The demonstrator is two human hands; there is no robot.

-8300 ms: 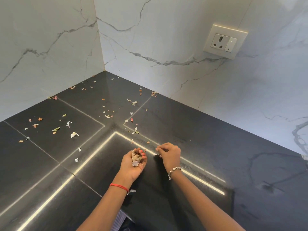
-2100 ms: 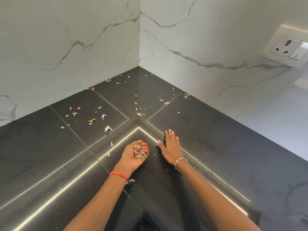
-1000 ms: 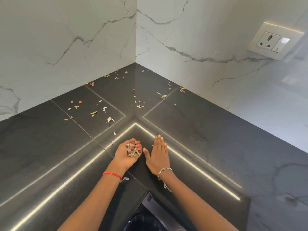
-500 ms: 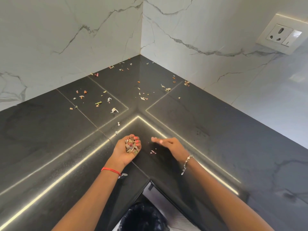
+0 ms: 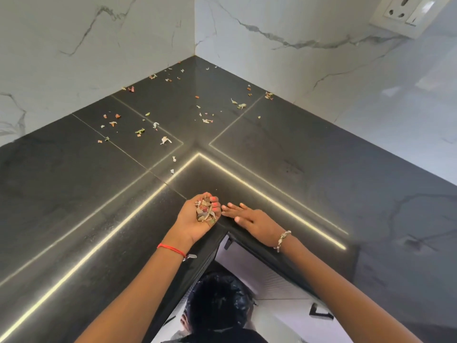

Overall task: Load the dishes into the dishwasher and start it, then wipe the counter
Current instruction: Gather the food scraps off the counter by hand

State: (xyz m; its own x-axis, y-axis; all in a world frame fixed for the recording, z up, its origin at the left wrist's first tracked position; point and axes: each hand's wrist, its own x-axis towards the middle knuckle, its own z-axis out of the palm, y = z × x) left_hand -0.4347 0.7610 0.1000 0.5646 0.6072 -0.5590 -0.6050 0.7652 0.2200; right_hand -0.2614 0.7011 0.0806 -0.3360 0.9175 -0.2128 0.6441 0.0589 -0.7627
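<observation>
Beyond the cupped hand and off to its left, loose scraps (image 5: 165, 139) (pale, green and orange bits of peel and leaf) lie strewn over the dark counter (image 5: 321, 194), right up to the marble corner. The left hand (image 5: 197, 220) rests palm up at the counter's inner corner edge, its fingers curled up around a small heap of gathered scraps (image 5: 205, 211). A red thread (image 5: 171, 248) circles that wrist. Just right of the cup, the right hand (image 5: 252, 222) lies flat on the stone with straight fingers, holding nothing, and its fingertips almost meet the left hand's. Below both hands, past the counter edge, sits a black bin bag (image 5: 217, 300). Far up and right of the grip, a wall socket (image 5: 405, 11) is set in the marble.

This looks like the counter-cleaning part of the task — debris is being gathered by hand ahead of any wiping. No cloth, dishes or dishwasher are in view. The cup seems nearly full, so the next move likely calls for tipping it into the bag below without spilling. After that comes a longer reach for the litter beyond.
</observation>
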